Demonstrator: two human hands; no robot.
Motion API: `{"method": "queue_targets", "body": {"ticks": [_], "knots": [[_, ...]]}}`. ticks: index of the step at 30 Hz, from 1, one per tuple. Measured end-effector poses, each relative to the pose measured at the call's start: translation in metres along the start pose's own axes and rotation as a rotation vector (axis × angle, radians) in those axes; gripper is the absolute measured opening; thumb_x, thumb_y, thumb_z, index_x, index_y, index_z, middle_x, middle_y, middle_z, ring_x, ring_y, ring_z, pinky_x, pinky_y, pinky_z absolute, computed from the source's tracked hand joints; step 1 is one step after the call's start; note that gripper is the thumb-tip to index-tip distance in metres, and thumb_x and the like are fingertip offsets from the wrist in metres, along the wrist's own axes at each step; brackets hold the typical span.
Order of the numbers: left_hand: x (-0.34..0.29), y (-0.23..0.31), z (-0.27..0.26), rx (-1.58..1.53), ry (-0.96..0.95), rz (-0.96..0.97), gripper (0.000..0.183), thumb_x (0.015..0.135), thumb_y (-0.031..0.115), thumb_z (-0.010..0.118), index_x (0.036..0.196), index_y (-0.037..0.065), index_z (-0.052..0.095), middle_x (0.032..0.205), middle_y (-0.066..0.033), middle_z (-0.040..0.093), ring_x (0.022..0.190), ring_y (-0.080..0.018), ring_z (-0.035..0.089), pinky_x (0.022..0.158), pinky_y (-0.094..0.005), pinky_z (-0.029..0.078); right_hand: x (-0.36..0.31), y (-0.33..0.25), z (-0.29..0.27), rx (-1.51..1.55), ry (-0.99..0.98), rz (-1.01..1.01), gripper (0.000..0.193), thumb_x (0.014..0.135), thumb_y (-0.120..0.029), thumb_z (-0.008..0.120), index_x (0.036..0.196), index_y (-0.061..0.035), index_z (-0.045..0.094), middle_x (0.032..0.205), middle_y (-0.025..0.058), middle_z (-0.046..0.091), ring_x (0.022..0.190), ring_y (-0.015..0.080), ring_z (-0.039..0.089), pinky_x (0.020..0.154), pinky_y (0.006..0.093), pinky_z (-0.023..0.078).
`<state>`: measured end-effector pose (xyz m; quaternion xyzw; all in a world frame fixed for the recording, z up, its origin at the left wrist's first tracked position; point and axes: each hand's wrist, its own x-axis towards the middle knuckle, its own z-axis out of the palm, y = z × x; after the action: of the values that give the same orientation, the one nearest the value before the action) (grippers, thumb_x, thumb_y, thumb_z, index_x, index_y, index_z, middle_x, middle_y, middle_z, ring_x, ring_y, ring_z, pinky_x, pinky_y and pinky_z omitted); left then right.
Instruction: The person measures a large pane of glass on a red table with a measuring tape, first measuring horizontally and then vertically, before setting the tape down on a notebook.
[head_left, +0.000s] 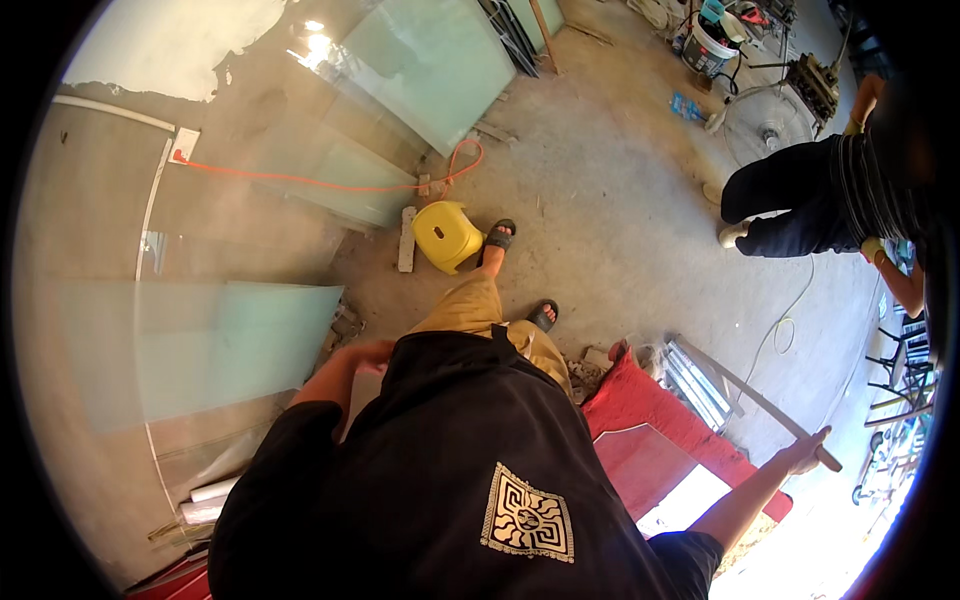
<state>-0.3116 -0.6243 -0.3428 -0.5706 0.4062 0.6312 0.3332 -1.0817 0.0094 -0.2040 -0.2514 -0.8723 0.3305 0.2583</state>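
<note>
My right hand (805, 455), out at the lower right, is closed around one end of a long, flat, wooden-looking strip (745, 387). The strip slants up and left, and its far end lies over a red-covered table (640, 398) beside some metal-framed pieces (700, 385). My left hand (375, 352) is down by my waist. The black shirt hides its fingers, so what it holds, if anything, does not show.
Glass sheets (420, 65) lean along the left wall. A yellow stool (446, 238) stands by my foot, with an orange cord (320, 184) behind it. A co-worker (800, 195) stands at the right, near a fan (768, 130) and a bucket (708, 48). A thin cable (785, 325) crosses the floor.
</note>
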Motion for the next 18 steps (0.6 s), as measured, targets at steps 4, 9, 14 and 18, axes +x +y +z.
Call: {"method": "queue_targets", "body": {"ticks": [4, 9, 14, 18], "knots": [[0.006, 0.015, -0.055, 0.145, 0.542, 0.312, 0.029, 0.101, 0.035, 0.057, 0.112, 0.012, 0.072, 0.086, 0.0018, 0.068, 0.073, -0.013, 0.063, 0.069, -0.0298, 0.051, -0.059, -0.095, -0.005, -0.046, -0.094, -0.034, 0.081, 0.084, -0.076, 0.068, 0.102, 0.0028, 0.079, 0.097, 0.0193, 0.076, 0.091, 0.0311, 0.072, 0.082, 0.0437, 0.056], [0.012, 0.036, -0.069, -0.079, 0.633, 0.343, 0.029, 0.095, 0.027, 0.062, 0.115, 0.008, 0.072, 0.089, -0.0045, 0.073, 0.077, -0.0171, 0.069, 0.074, -0.0339, 0.055, -0.14, -0.17, 0.002, 0.283, -0.178, -0.217, 0.053, 0.089, -0.05, 0.082, 0.095, 0.0017, 0.068, 0.099, 0.0123, 0.074, 0.094, 0.0218, 0.069, 0.085, 0.0366, 0.055], [0.015, 0.074, -0.028, 0.229, 0.387, 0.485, 0.041, 0.099, 0.028, 0.061, 0.13, 0.002, 0.064, 0.106, -0.0081, 0.072, 0.093, -0.0187, 0.068, 0.086, -0.0328, 0.053, -0.239, -0.231, 0.008, 0.701, -0.633, -0.383, 0.03, 0.102, -0.029, 0.071, 0.107, -0.0006, 0.064, 0.107, 0.0103, 0.073, 0.103, 0.0182, 0.069, 0.097, 0.0332, 0.052], [0.015, 0.101, -0.014, 0.471, 0.184, 0.736, 0.048, 0.1, 0.031, 0.06, 0.134, -0.002, 0.061, 0.115, -0.0139, 0.073, 0.101, -0.0216, 0.07, 0.092, -0.0342, 0.053, -0.345, -0.301, 0.006, 0.79, -0.857, -0.435, 0.022, 0.1, -0.018, 0.072, 0.111, -0.0011, 0.062, 0.108, 0.0067, 0.066, 0.101, 0.0151, 0.064, 0.097, 0.0309, 0.052]]}}
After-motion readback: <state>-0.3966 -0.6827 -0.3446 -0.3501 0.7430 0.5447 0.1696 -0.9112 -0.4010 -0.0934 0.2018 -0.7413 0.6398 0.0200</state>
